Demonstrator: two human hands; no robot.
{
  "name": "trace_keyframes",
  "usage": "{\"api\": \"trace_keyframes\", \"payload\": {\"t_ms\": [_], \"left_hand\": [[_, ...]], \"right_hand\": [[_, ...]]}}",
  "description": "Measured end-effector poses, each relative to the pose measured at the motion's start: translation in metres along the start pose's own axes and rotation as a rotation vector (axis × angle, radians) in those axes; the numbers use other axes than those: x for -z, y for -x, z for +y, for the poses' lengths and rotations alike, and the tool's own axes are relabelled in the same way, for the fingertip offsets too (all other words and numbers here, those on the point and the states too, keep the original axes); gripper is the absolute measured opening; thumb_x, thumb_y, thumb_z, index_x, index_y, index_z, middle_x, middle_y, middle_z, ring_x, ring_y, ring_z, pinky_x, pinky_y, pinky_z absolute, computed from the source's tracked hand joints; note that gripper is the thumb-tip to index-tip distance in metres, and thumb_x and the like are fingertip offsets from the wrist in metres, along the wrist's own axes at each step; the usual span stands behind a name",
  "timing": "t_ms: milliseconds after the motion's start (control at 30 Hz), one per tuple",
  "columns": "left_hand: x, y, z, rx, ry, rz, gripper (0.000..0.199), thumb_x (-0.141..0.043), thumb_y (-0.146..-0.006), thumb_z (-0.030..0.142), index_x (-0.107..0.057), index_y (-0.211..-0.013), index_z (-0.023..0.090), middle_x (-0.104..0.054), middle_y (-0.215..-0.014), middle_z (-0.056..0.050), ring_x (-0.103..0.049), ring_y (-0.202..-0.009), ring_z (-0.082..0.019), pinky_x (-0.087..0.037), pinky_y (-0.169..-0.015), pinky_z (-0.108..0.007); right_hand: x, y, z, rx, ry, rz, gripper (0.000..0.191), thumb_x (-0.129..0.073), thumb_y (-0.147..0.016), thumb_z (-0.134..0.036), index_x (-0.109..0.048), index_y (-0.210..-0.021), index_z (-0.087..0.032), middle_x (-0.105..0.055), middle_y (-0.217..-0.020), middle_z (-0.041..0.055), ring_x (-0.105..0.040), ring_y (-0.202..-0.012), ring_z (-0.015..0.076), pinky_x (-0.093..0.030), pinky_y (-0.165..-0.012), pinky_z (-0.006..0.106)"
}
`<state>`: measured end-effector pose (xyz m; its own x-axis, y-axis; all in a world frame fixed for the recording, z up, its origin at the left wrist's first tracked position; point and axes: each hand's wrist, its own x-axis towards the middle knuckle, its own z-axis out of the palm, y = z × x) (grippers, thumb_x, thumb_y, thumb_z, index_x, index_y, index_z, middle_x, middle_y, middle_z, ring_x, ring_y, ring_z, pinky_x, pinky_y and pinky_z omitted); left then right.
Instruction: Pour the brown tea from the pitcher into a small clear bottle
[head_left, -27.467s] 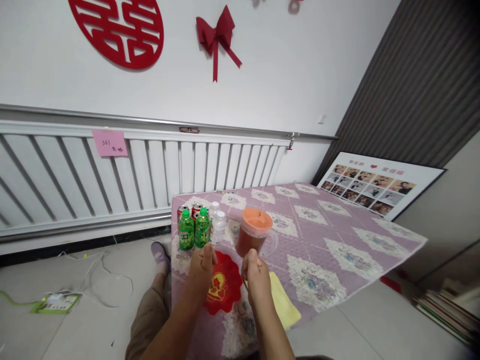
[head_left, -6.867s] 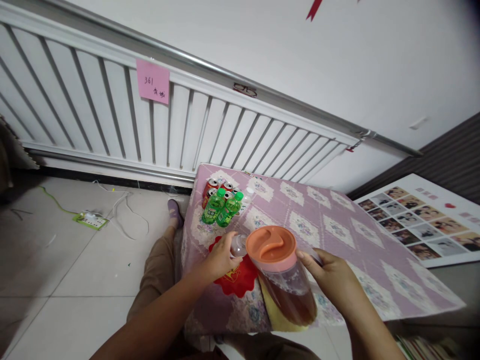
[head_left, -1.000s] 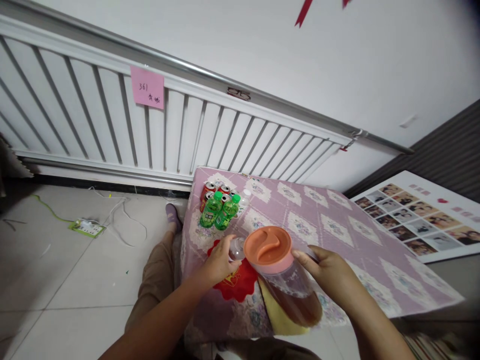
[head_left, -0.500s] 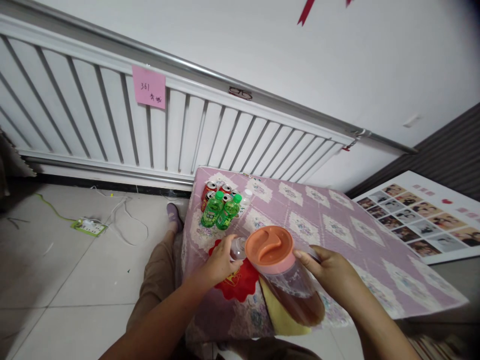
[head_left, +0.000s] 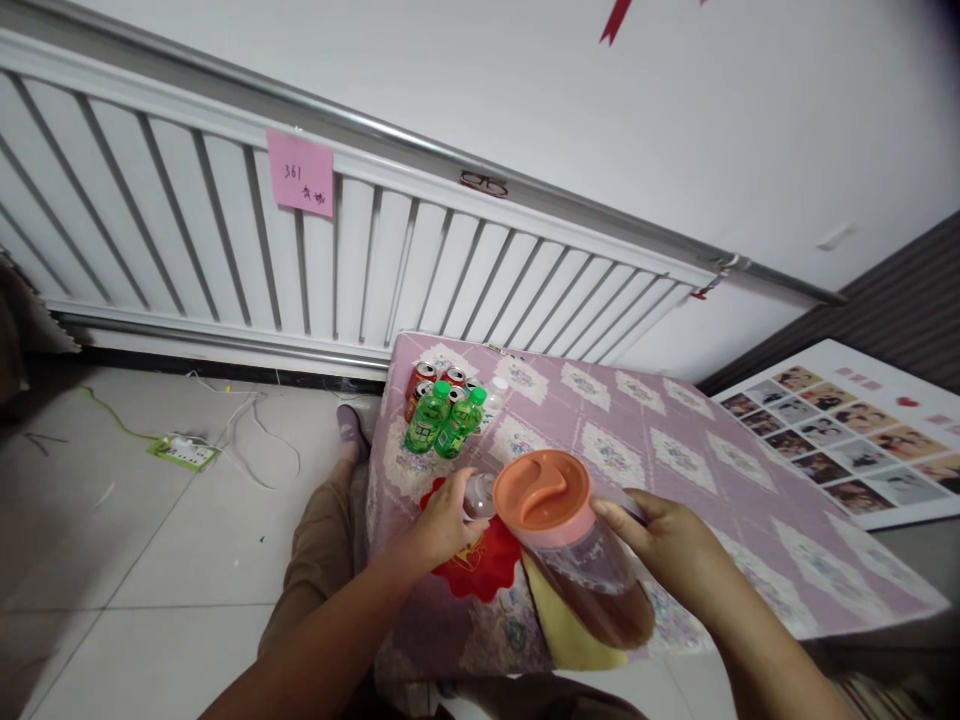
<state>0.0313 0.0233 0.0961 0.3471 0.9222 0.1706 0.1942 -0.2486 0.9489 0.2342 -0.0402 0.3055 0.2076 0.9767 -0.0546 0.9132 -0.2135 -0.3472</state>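
My right hand [head_left: 667,545] is closed round the handle of a clear pitcher [head_left: 592,585] with an orange lid. Brown liquid lies in its lower part, and the pitcher is tilted with its lid toward my left hand [head_left: 442,525]. That hand is wrapped round a small clear bottle [head_left: 480,495], whose open end is right beside the lid's rim. Whether liquid passes between them I cannot tell. Beneath the bottle is a red scalloped mat [head_left: 487,570], and a yellow cloth [head_left: 562,620] lies partly under the pitcher.
Two green-capped bottles [head_left: 457,425], several drink cans [head_left: 424,375] and a clear white-capped bottle [head_left: 496,393] cluster on the flowered tablecloth [head_left: 585,420]. Behind it runs a white radiator [head_left: 375,265]. A photo board [head_left: 840,430] leans at right. A power strip [head_left: 184,452] and cables lie on the floor.
The view has shifted very slightly. Both hands, the pitcher and the small bottle keep nearly the same position relative to each other.
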Motion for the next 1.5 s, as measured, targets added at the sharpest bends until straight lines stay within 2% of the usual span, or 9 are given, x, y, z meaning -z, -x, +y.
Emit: {"api": "trace_keyframes", "payload": {"t_ms": [300, 733, 933, 1333, 1500], "left_hand": [[0.002, 0.0, 0.002, -0.01, 0.001, -0.01, 0.078, -0.074, -0.071, 0.012, -0.036, -0.139, 0.021, -0.049, -0.142, -0.014, -0.049, -0.129, -0.027, -0.042, -0.106, -0.043], [0.007, 0.001, 0.011, 0.018, 0.021, -0.025, 0.078, -0.073, -0.069, 0.009, -0.038, -0.138, 0.023, -0.05, -0.139, -0.013, -0.051, -0.127, -0.027, -0.043, -0.104, -0.043], [0.007, 0.0, 0.011, 0.016, -0.022, -0.021, 0.078, -0.073, -0.069, 0.009, -0.037, -0.137, 0.021, -0.049, -0.141, -0.014, -0.05, -0.128, -0.027, -0.041, -0.107, -0.043], [0.009, 0.001, 0.012, 0.009, 0.011, -0.036, 0.078, -0.073, -0.069, 0.009, -0.038, -0.138, 0.022, -0.049, -0.141, -0.014, -0.047, -0.131, -0.028, -0.039, -0.108, -0.044], [0.008, 0.001, 0.01, 0.004, 0.019, -0.029, 0.078, -0.073, -0.07, 0.01, -0.038, -0.139, 0.023, -0.049, -0.142, -0.013, -0.049, -0.129, -0.027, -0.04, -0.108, -0.044]], "right_hand": [[-0.002, 0.0, 0.003, -0.001, -0.02, -0.002, 0.051, -0.047, -0.075, -0.069, -0.057, -0.061, -0.021, -0.056, -0.055, 0.0001, -0.052, -0.057, 0.0174, -0.04, -0.053, 0.028], [-0.004, 0.003, 0.005, 0.007, -0.075, 0.047, 0.049, -0.052, -0.074, -0.065, -0.054, -0.054, -0.021, -0.053, -0.05, -0.0004, -0.05, -0.052, 0.0165, -0.04, -0.049, 0.027], [-0.005, 0.004, 0.005, 0.001, -0.11, 0.045, 0.048, -0.052, -0.073, -0.065, -0.058, -0.056, -0.021, -0.058, -0.054, 0.0005, -0.054, -0.055, 0.0175, -0.042, -0.051, 0.027], [-0.005, 0.002, 0.007, 0.03, -0.114, 0.042, 0.048, -0.054, -0.073, -0.066, -0.056, -0.055, -0.022, -0.056, -0.052, 0.0005, -0.053, -0.053, 0.0171, -0.042, -0.05, 0.027], [-0.001, 0.0, 0.004, 0.045, -0.086, 0.034, 0.048, -0.054, -0.074, -0.065, -0.049, -0.052, -0.022, -0.05, -0.05, -0.0014, -0.048, -0.051, 0.0151, -0.039, -0.049, 0.027]]}}
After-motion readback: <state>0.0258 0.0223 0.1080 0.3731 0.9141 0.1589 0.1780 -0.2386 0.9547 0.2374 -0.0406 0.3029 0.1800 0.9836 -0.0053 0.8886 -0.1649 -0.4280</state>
